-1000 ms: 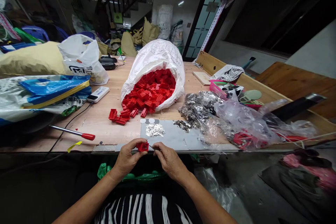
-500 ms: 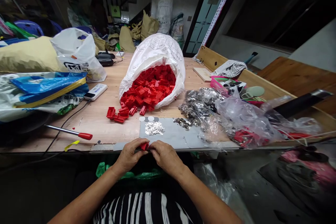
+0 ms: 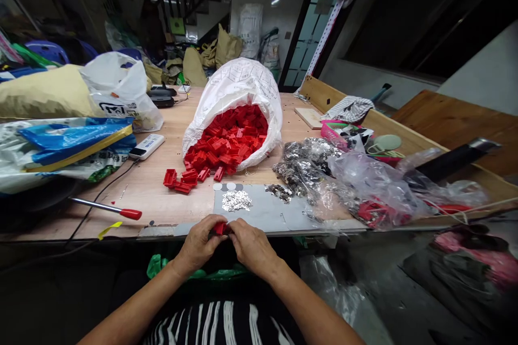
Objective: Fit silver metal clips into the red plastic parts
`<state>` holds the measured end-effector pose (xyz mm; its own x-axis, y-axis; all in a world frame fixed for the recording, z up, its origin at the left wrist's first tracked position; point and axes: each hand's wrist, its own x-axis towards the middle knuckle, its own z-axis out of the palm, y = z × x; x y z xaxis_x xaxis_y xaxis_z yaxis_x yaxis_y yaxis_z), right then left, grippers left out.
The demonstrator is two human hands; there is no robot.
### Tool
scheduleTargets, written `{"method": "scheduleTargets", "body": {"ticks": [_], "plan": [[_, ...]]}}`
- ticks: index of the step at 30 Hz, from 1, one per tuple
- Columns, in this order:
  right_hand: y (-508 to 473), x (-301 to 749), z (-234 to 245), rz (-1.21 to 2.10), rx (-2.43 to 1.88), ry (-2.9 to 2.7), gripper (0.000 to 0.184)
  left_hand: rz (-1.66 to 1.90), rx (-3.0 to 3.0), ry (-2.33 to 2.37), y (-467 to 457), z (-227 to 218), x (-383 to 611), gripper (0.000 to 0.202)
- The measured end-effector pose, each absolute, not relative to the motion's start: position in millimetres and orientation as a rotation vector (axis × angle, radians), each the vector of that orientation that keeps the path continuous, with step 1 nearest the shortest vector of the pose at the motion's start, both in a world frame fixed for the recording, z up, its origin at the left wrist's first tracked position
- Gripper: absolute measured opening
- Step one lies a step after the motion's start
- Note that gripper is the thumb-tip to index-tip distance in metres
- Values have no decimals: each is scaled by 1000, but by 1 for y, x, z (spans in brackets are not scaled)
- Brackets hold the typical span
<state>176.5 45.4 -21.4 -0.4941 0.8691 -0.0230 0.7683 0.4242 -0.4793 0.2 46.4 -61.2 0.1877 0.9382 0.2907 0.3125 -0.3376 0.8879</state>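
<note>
Between my two hands, at the table's front edge, is a small red plastic part (image 3: 220, 228). My left hand (image 3: 199, 243) grips it from the left, thumb and fingers closed. My right hand (image 3: 253, 245) pinches at its right side, the fingertips partly hidden. Just beyond lies a pile of small silvery metal pieces (image 3: 237, 201) on a grey sheet (image 3: 259, 210). Darker metal pieces (image 3: 279, 192) lie to its right. Behind them a white woven sack (image 3: 246, 78) lies on its side, its mouth full of red plastic parts (image 3: 232, 137), several of them spilled onto the table.
Clear plastic bags (image 3: 364, 172) and bagged metal pieces (image 3: 303, 164) crowd the right side. On the left are a red-handled metal rod (image 3: 131, 214), a white device with a cable (image 3: 148, 146) and packed bags (image 3: 76, 145). A green bag (image 3: 218, 271) hangs below the table edge.
The view has tilted slightly. My right hand's fingers have shifted a little closer over the red plastic part, which both hands still hold at the table edge.
</note>
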Motion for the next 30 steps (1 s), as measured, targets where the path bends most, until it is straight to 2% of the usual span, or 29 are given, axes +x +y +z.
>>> {"method": "scheduleTargets", "body": {"ticks": [2,4,7,11,13,25,30], "plan": [[44,181,-21,736,-1311,-2342,24,1212,1681,1235,42,-55,-2,20],[42,186,-19,850,-1205,-2212,23,1289,1462,1247,38,-47,-4,24],[40,188,-13,1023,-1134,-2091,24,1300,981,1082,32,-34,-4,22],[37,182,-7,1129,-1100,-2088,43,1179,430,774,26,-25,-1,13],[36,178,-6,1127,-1093,-2121,45,1161,292,712,24,-25,1,11],[38,175,-4,1129,-1084,-2077,32,1145,80,687,17,-26,9,15],[37,176,-7,1013,-1157,-2105,30,1168,59,652,16,-27,13,19]]}}
